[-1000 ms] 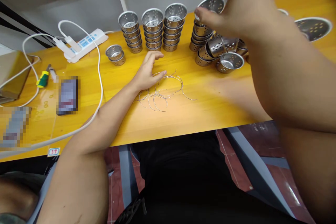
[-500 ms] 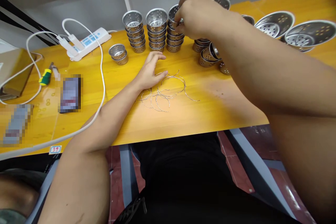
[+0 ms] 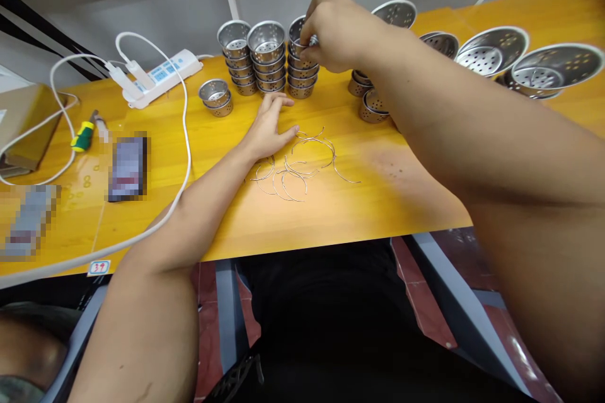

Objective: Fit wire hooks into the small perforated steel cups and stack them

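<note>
My right hand (image 3: 336, 31) reaches to the third stack of small perforated metal cups (image 3: 301, 83), thumb and fingers closed on the rim of its top cup (image 3: 295, 30). Next to it on the left stand two more stacks, a middle one (image 3: 270, 69) and a far-left one (image 3: 239, 63), all close together. My left hand (image 3: 268, 129) rests on the table with fingers apart and nothing held, just in front of the middle stack. Thin curved metal wires (image 3: 295, 179) lie loose beside that hand.
Two nested cups (image 3: 216, 99) stand at left. Behind my right forearm are more cups (image 3: 373, 110) and large perforated bowls (image 3: 482, 56). A power strip (image 3: 163, 79), white cable (image 3: 186, 138), screwdriver (image 3: 84, 133) and two blurred phone-like objects (image 3: 127, 167) occupy the table's left side.
My right hand has moved left with the third stack. The middle stack has also shifted left, closer to the far-left one. My left hand has stayed nearly still.
</note>
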The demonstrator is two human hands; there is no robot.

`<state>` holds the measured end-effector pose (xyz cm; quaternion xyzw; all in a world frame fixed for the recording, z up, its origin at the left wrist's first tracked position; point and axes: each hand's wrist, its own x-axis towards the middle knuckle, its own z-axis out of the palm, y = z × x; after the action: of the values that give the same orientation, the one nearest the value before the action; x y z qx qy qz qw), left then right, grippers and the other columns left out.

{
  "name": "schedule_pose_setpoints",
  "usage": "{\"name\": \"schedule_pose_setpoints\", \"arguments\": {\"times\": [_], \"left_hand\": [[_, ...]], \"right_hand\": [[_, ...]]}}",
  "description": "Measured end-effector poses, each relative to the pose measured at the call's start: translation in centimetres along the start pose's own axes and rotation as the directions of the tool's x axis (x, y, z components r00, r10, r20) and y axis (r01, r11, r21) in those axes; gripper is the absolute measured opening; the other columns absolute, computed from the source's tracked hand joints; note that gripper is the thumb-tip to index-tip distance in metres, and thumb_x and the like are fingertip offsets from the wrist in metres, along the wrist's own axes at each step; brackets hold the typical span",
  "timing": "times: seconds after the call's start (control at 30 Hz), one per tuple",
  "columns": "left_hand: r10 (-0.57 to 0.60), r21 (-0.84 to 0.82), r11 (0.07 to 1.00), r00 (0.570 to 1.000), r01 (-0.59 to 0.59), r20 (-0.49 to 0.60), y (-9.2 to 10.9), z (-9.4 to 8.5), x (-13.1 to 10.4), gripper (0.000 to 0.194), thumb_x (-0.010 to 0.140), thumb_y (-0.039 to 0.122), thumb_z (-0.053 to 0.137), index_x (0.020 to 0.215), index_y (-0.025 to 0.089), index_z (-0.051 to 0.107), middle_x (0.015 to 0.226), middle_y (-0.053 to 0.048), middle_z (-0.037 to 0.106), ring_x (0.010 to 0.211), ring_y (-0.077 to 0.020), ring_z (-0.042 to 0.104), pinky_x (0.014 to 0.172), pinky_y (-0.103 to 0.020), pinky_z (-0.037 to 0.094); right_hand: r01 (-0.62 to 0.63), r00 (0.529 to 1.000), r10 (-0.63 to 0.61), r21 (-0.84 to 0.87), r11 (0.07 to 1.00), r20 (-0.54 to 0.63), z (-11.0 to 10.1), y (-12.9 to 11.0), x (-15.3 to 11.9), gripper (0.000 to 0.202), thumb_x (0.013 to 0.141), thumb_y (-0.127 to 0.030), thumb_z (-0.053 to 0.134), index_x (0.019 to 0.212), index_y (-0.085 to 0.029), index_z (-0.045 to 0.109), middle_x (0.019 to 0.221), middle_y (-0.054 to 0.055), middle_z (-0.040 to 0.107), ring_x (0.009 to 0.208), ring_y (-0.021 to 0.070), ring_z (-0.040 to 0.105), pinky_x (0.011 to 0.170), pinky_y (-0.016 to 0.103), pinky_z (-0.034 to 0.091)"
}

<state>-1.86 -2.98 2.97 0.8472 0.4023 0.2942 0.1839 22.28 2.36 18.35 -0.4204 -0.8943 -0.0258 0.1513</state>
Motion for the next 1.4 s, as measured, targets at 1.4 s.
{"name": "schedule_pose_setpoints", "arguments": {"times": [1.4], "left_hand": [[-0.093, -0.096, 0.993, 0.972, 0.074, -0.215, -4.3, 2.1, 1.2, 0.104, 0.093, 0.031, 0.083, 0.18, 0.026, 0.026, 0.175, -0.02, 0.046, 0.172, -0.0376, 0.05, 0.152, -0.058, 0.038]], "right_hand": [[-0.143, 0.969, 0.197, 0.314, 0.939, -0.148, 2.8, -4.0, 1.8, 0.016, 0.107, -0.01, 0.084, 0.122, -0.011, 0.088, 0.152, 0.019, 0.063, 0.131, 0.0237, 0.065, 0.134, 0.043, 0.048]]}}
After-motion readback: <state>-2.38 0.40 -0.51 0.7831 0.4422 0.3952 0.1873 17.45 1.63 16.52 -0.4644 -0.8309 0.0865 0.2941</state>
